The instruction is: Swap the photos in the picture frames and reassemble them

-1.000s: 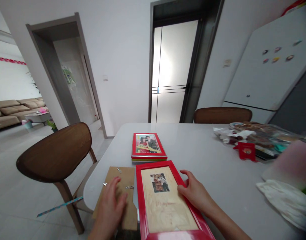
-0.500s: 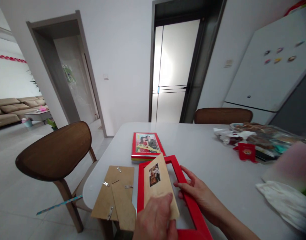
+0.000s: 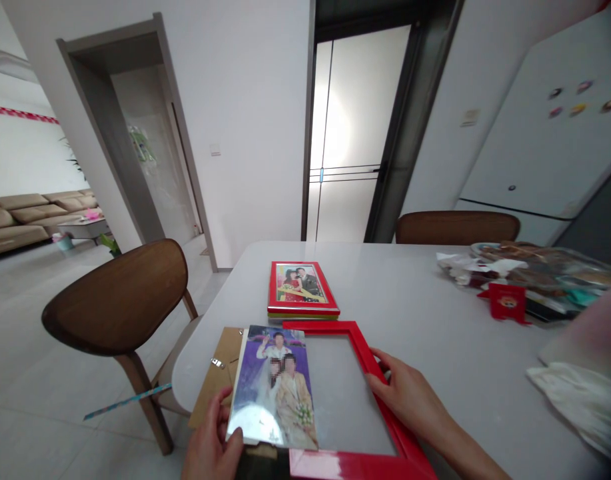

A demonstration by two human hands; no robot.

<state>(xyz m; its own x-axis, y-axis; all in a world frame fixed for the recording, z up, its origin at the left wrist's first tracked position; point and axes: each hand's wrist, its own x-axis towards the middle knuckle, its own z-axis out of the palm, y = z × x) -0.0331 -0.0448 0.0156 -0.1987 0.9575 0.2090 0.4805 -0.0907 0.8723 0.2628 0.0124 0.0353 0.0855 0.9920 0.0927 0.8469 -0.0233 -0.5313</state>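
Note:
My left hand (image 3: 212, 437) grips a glossy photo print (image 3: 275, 393) by its lower left corner, the thumb on its face. The print shows several people in wedding clothes against purple, and a pale edge shows behind its left side. It lies across the left part of a red picture frame (image 3: 355, 465). My right hand (image 3: 402, 393) is closed around the frame's right rail. Through the frame's opening the white tabletop shows. Partly under the photo, at the left, is a brown backing board (image 3: 218, 383) with metal clips.
Beyond the frame, a red-framed picture (image 3: 300, 287) lies on a small stack on the white table (image 3: 385, 287). At right are plastic-wrapped items (image 3: 555, 263), a red packet (image 3: 506, 301) and a white cloth (image 3: 575, 400). Wooden chairs (image 3: 118, 300) stand at the left and the far side.
The pale sheet with the small picture has turned over, so the large photo now faces up. My left hand has moved left with it. My right hand stays on the frame.

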